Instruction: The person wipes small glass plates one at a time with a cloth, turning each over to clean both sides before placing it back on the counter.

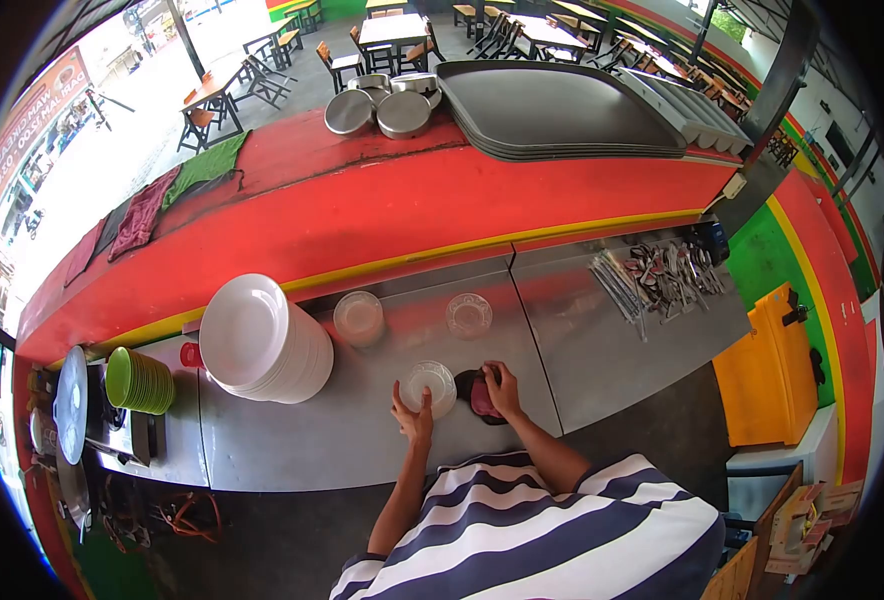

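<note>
Counter (302,450), near edge, I log: left hand (414,420) gripping dish (435,377); right hand (503,390) pinching cloth (482,400); apparently wiping; next needs steady hold.

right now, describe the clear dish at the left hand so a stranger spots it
Find the steel counter along the red wall. On it, between the tall stack of white plates and the heap of cutlery, look toward the person's side. The clear dish is the one the left hand touches; the other clear dishes sit nearer the wall, untouched.
</note>
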Action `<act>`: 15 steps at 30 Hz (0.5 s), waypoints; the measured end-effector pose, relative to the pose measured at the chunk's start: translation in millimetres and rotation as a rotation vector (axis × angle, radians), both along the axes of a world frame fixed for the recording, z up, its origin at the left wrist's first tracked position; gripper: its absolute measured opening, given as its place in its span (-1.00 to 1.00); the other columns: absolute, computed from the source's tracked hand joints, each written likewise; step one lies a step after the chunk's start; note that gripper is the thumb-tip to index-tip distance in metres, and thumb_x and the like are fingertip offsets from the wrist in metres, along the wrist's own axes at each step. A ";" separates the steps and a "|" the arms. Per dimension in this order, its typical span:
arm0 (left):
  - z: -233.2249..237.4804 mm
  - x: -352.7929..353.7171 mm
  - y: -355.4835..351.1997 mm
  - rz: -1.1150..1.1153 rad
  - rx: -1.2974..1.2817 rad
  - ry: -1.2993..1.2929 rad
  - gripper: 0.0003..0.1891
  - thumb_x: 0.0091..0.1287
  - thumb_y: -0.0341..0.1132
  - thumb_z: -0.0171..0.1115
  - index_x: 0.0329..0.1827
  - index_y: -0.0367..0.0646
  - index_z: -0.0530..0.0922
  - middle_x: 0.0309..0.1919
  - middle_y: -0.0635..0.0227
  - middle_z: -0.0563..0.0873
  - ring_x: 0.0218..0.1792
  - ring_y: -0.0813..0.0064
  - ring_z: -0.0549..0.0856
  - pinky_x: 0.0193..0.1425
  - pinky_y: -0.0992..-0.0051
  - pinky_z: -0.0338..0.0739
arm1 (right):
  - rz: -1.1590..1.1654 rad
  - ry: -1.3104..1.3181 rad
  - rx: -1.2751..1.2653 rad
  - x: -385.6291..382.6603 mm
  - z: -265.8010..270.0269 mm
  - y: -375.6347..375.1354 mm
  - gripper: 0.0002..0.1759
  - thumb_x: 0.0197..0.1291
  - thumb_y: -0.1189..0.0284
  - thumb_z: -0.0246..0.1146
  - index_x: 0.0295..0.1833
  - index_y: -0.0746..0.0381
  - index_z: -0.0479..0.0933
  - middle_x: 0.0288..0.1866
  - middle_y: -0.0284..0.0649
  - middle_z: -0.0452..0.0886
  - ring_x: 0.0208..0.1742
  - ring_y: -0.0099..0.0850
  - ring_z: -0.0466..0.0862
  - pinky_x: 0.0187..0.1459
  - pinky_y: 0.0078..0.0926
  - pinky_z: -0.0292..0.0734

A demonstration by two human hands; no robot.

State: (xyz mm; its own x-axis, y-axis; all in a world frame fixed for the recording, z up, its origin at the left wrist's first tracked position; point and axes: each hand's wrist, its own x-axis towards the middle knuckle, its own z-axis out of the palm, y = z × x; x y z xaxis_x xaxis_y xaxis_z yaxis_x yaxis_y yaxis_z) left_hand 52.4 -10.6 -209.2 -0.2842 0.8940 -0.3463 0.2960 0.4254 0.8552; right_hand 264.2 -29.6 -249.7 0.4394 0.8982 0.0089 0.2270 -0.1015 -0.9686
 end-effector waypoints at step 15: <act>-9.6 -11.2 12.8 -0.089 0.423 0.119 -0.32 0.39 0.04 0.32 0.51 0.09 0.31 0.52 0.00 0.25 0.48 -0.13 0.32 0.43 -0.13 0.22 | 0.097 -0.760 0.058 -12.7 7.1 -44.5 -0.60 0.21 0.21 0.32 0.04 0.21 0.48 -0.04 -0.05 0.48 0.05 -0.05 0.51 0.11 -0.08 0.39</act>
